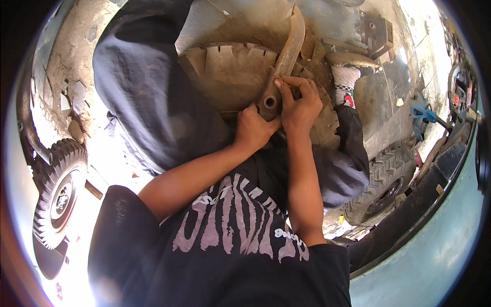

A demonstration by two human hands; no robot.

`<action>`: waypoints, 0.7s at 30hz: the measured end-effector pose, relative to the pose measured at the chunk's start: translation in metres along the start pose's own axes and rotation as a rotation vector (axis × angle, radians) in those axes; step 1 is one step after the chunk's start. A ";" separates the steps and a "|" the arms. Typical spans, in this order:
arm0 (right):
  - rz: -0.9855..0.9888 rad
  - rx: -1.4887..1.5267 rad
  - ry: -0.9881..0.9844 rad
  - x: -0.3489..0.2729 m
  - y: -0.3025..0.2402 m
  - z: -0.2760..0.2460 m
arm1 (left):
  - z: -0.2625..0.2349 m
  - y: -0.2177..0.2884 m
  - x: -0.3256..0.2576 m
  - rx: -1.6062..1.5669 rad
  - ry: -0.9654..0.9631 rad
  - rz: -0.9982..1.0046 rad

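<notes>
A rusty, curved metal arm [289, 55] points away from me, with its narrow tip at the top of the view. Its broad near end has a round hole with a bright metal ring [270, 102]. My left hand [254, 128] is closed around the lower edge of that end, just below the hole. Against the arm's right side, above the hole, my right hand [302, 106] has its thumb and forefinger pressed to the metal. Whether a small piece sits between those fingertips is hidden. Beneath the arm lies a large worn tyre [220, 71], between my legs.
A brown metal block [377, 36] lies at the upper right, near my shoe [353, 60]. Farther right is a blue-handled tool [422, 112]. Treaded wheels stand at left [61, 197] and lower right [381, 187]. A pale green panel [429, 245] curves along the right.
</notes>
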State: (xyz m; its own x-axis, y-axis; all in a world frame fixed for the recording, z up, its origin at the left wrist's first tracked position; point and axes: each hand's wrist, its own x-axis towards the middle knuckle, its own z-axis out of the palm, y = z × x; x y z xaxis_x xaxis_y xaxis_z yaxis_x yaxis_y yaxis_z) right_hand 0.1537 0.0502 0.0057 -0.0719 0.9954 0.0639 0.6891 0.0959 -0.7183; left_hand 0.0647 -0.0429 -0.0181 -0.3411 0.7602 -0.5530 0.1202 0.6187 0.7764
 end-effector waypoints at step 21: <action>0.031 0.007 -0.068 0.002 -0.003 -0.009 | -0.002 0.003 0.002 -0.072 -0.019 0.027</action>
State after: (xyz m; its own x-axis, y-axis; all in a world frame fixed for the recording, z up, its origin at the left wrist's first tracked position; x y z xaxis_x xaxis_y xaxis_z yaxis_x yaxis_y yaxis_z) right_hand 0.1585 0.0517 0.0143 -0.0998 0.9950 -0.0057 0.6870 0.0647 -0.7238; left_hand 0.0626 -0.0402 -0.0161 -0.3208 0.7805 -0.5366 0.0616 0.5825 0.8105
